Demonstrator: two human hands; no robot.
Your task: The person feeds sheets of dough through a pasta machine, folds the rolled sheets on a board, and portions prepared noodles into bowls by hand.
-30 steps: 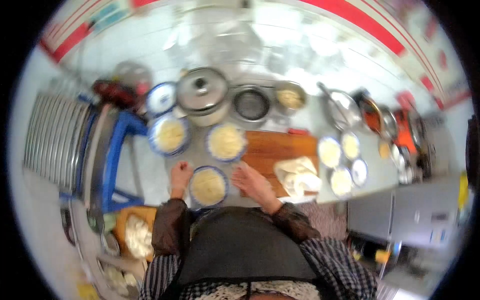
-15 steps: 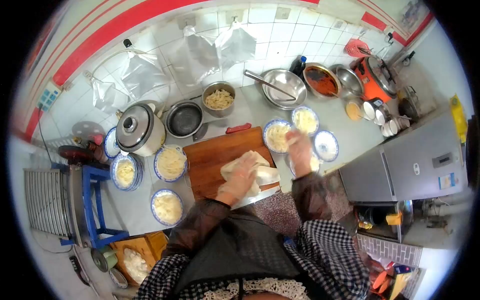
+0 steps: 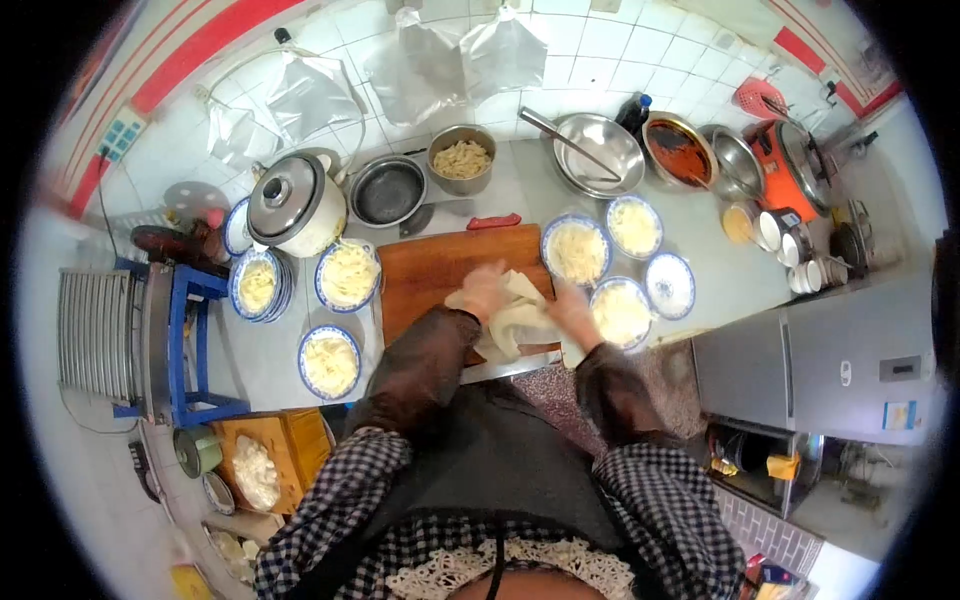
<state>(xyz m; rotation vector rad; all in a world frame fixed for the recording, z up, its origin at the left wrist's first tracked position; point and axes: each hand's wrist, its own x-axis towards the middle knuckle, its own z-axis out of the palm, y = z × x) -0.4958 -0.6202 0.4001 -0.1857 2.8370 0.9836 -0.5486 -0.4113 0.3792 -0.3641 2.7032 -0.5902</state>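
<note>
Starting on my left, I have a stack of blue-rimmed bowls [image 3: 279, 296], the top one holding pale strips that could be noodles; I can't count the stack. Just behind it, the lidded pot [image 3: 290, 205] hides its own contents and part of a patterned plate [image 3: 238, 232]. Two more bowls of strips, a rear bowl [image 3: 347, 274] and a front bowl [image 3: 329, 361], stand left of the wooden cutting board [image 3: 415, 275].

The left hand [image 3: 484, 292] is over the board, on the upper left part of a pale, soft, rumpled sheet [image 3: 520, 318]. Motion blur smears the fingers, so I can't say whether they pinch it or only press. The sheet lies on the board's right part, toward the near edge; I can't settle whether it is cloth or dough, or what its folds cover. The right hand [image 3: 574, 313] is at the sheet's right edge, also blurred; I can't tell whether it grips anything.

I judge the step in hand to be two-handed handling of that sheet. Any next move would call for a sure hold on both sides and care around the filled bowl [image 3: 576, 250] and the nearer bowl [image 3: 621, 312], both close to the right hand.

Farther right, the grey refrigerator [image 3: 850, 350] runs into the dark border, and the small cups [image 3: 800, 250] overlap too much to separate.
</note>
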